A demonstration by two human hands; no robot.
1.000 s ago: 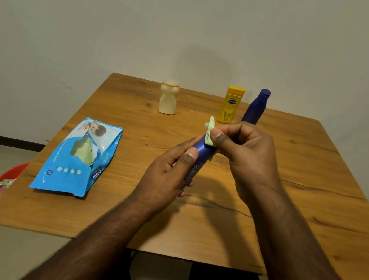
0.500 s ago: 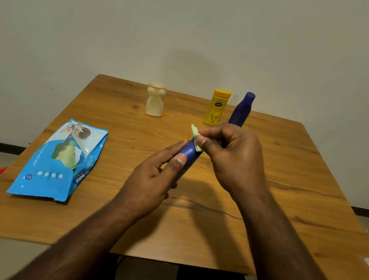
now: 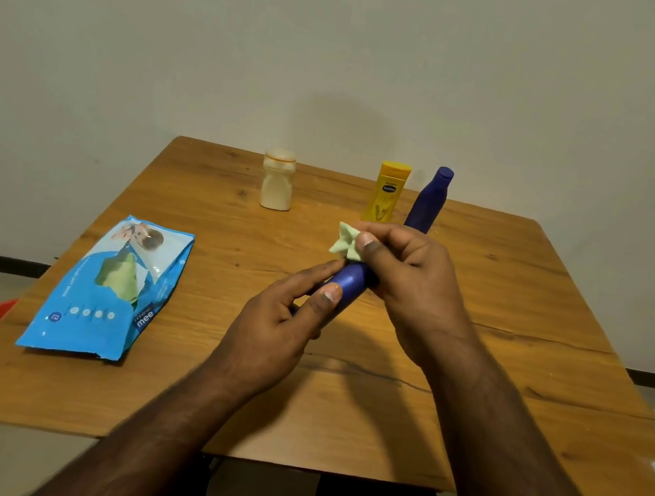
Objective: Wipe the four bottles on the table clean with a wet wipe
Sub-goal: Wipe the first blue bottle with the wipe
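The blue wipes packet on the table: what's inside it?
Through the open flap of the blue wipes packet, a pale green wet wipe shows. How many more lie beneath is hidden by the wrapper.

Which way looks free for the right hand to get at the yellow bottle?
Probably straight ahead: the yellow bottle stands just beyond the right hand, nothing between, though that hand grips a wipe.
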